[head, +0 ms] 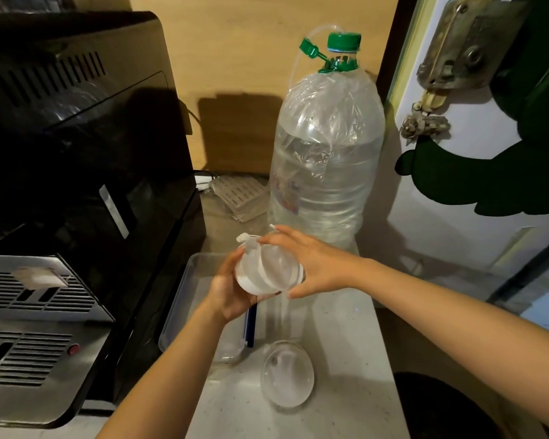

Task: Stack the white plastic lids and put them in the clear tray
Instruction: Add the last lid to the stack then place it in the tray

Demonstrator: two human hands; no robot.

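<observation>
Both hands hold a stack of lids (268,270) above the clear tray (184,299): the left hand (232,293) cups it underneath, the right hand (311,264) presses its end. One more lid (287,373) lies near the counter's front edge. The lids look light, thin and slippery, so hold the rims.

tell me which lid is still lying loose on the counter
The single lid nearest the camera, right of the tray. The other lids are a stack held between both hands above the tray.
</observation>
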